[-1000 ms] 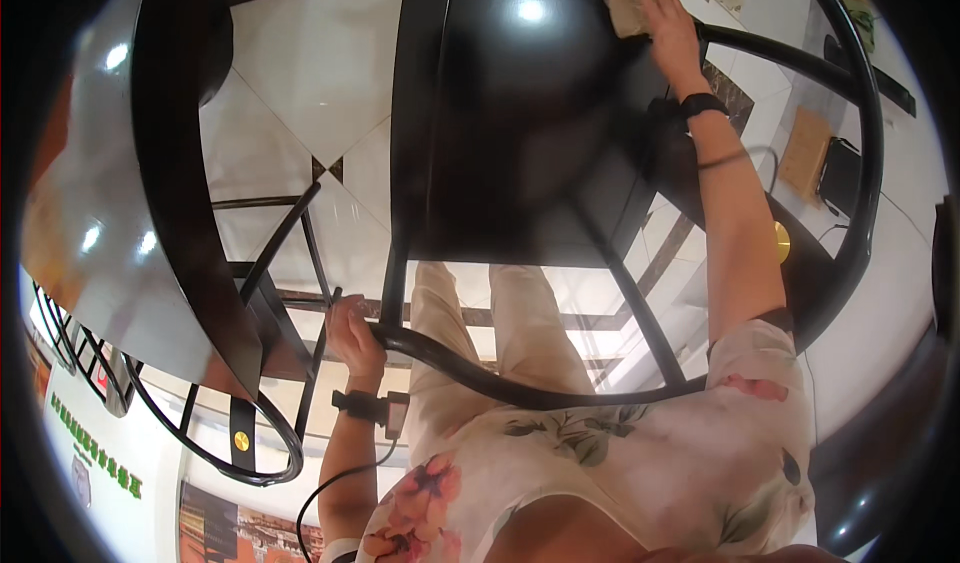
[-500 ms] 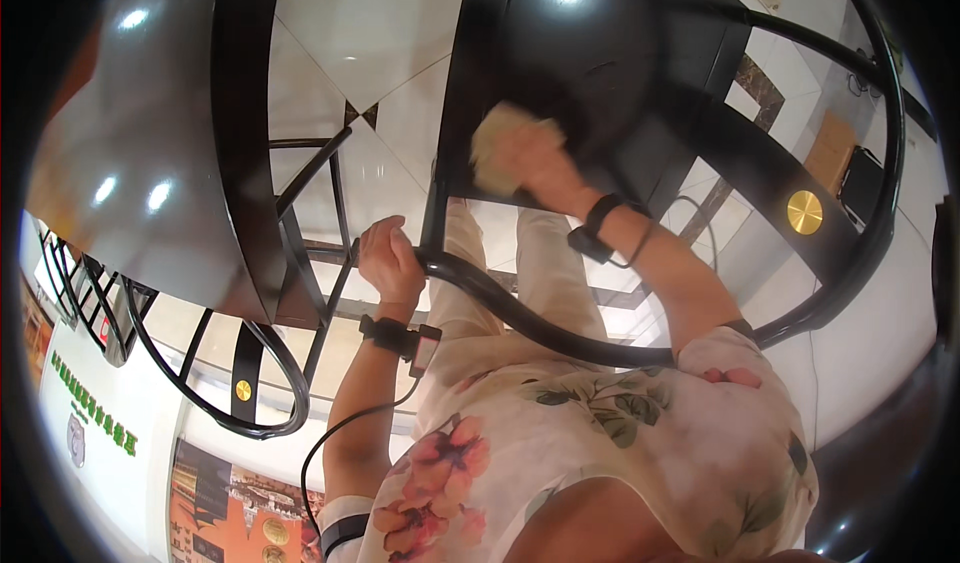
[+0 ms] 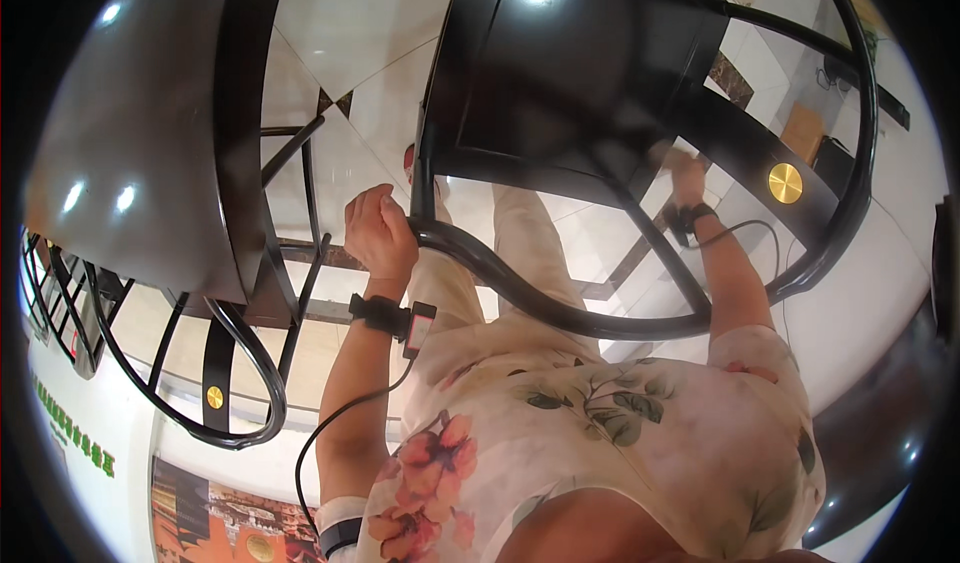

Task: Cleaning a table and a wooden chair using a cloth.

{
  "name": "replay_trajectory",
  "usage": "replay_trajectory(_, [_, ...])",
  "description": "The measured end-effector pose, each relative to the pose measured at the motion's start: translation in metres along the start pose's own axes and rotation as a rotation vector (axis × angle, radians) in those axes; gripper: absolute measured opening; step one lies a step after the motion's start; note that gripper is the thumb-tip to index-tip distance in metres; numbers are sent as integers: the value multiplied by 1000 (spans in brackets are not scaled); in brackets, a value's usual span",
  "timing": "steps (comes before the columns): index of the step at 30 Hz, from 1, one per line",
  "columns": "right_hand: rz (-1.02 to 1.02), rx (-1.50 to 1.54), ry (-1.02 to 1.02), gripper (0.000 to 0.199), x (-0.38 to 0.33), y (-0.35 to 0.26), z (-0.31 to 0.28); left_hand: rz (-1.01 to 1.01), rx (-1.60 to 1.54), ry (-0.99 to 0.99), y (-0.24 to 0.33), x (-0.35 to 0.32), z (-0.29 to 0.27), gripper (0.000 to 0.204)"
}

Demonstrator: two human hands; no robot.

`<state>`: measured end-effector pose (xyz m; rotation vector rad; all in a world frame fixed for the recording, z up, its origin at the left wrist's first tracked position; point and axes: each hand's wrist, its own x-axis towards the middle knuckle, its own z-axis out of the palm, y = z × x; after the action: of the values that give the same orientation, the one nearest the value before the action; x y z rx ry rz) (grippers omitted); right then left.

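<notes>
A black chair (image 3: 590, 73) with a glossy seat and a curved tubular rail (image 3: 510, 293) stands in front of me. My left hand (image 3: 382, 231) has its fingers curled at the left end of that rail; the inside of the grip is hidden. At the seat's right edge, beside the backrest slat with a round gold disc (image 3: 785, 184), is my right hand (image 3: 686, 178). It is smeared by motion and closed on a pale yellowish cloth (image 3: 660, 153), only a bit of which shows. Both wrists wear black straps with cables.
To the left stands a glossy dark table (image 3: 150, 153) with more black tubular chairs (image 3: 215, 363) tucked along it. Light floor tiles (image 3: 370, 23) with dark insets lie between. A brown box (image 3: 803, 133) sits at the far right, near a cable.
My right hand has moved the cloth from the seat's near left part to its right edge. The left hand stays at the rail while the whole view shifts slightly.
</notes>
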<state>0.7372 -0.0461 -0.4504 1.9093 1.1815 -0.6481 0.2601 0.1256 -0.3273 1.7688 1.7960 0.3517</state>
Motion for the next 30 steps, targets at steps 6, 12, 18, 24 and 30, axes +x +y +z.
replay_trajectory(6, [-297, -192, -174, 39, -35, -136, 52, 5, 18, -1, -7, 1, 5, 24])
replay_trajectory(12, [-709, 1732, -1039, 52, -111, -278, -138, -7, 61, -4, -9, 2, 8, 25])
replay_trajectory(18, [-885, 979, -823, 56, -134, -220, -173, -27, 132, 12, -11, 7, 12, 28])
replay_trajectory(24, [-654, -40, -181, 19, -250, -53, -150, -81, 221, -21, -11, 19, 19, 35])
replay_trajectory(30, [-282, 209, 715, 30, -327, -98, -108, -123, 296, -207, -8, 27, 16, 32])
